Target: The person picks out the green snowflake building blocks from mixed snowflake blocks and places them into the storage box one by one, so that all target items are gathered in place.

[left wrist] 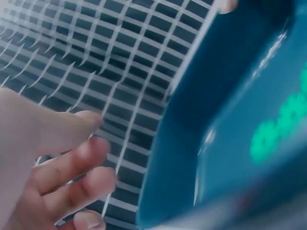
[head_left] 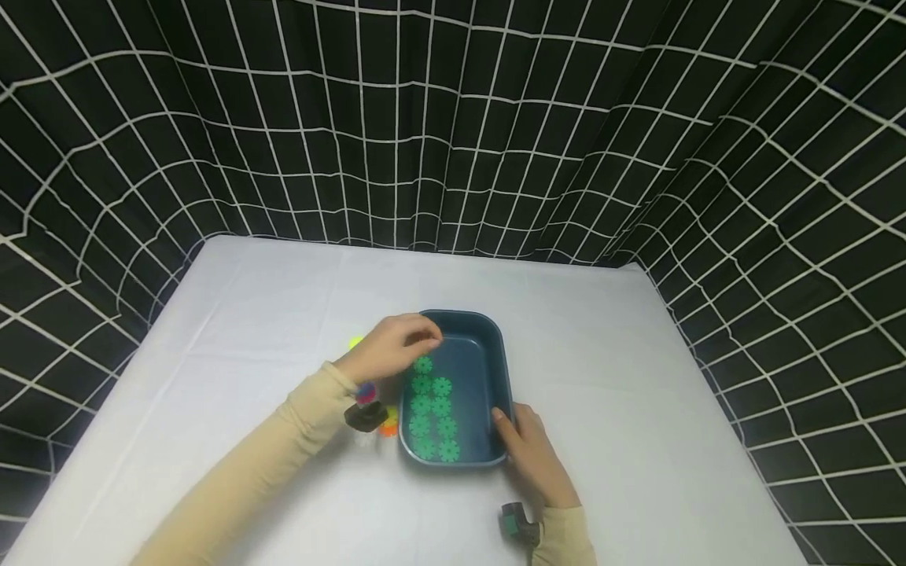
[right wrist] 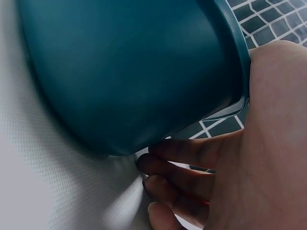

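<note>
A dark blue tray (head_left: pixel 473 393) sits on the white-covered table, its long sides running away from me. Along the left part of its floor, green flower-shaped discs (head_left: pixel 442 406) lie in two columns, the left one reaching farther back. My left hand (head_left: pixel 392 343) hovers over the tray's far left corner. In the left wrist view, its fingers (left wrist: pixel 98 184) are loosely bent with nothing seen between them and the thumb. My right hand (head_left: pixel 534 456) grips the near right side of the tray, thumb over the rim inside. Its other fingers (right wrist: pixel 180 153) are against the outside wall, low by the cloth.
Left of the tray, partly behind my left forearm, are a yellow piece (head_left: pixel 356 343), a red and blue piece (head_left: pixel 366 392), a yellow and orange piece (head_left: pixel 389 424) and a clear piece (head_left: pixel 364 438). A black curtain (head_left: pixel 425 118) with white grid lines surrounds the table.
</note>
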The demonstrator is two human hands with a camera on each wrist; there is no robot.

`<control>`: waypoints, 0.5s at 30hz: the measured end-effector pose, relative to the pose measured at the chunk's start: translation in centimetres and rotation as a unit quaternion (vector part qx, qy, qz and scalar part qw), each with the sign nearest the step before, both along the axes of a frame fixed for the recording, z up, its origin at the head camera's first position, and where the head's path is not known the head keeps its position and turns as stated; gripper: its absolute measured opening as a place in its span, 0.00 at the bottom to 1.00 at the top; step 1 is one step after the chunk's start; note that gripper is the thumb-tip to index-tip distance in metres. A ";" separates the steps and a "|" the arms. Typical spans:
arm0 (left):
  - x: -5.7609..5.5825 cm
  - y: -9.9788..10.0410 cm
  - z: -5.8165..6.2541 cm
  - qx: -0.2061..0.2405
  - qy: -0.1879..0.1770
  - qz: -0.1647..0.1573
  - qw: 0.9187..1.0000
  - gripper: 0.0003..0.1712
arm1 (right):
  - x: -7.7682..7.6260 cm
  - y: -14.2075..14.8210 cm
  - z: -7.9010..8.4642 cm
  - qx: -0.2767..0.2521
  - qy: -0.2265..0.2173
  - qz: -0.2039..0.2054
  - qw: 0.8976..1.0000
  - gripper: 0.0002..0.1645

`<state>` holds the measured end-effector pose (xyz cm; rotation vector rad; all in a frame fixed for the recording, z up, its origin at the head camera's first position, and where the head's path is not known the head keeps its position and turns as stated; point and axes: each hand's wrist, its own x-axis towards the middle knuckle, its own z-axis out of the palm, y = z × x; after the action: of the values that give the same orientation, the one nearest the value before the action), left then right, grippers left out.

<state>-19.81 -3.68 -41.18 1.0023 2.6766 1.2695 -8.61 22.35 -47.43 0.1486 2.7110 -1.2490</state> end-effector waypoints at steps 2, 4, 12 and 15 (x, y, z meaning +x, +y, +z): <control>0.4 -1.6 0.0 0.022 -0.013 0.025 0.999 0.06 | 0.0 0.0 0.1 0.001 -0.001 -0.002 1.000 0.41; 0.8 -3.1 -0.7 0.019 -0.029 0.043 0.998 0.06 | 0.0 0.1 0.1 0.002 -0.004 -0.003 1.000 0.41; 3.5 -6.6 -5.1 -0.070 -0.070 -0.010 0.995 0.12 | -0.1 0.1 0.1 0.002 -0.004 -0.003 1.000 0.43; 4.1 -7.1 -5.9 -0.112 -0.073 -0.010 0.991 0.14 | -0.1 0.2 0.0 0.002 -0.003 -0.003 1.000 0.44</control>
<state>-15.69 -10.78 -47.11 0.8698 2.6166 0.9685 -8.66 22.50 -47.46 0.1601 2.7088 -1.2436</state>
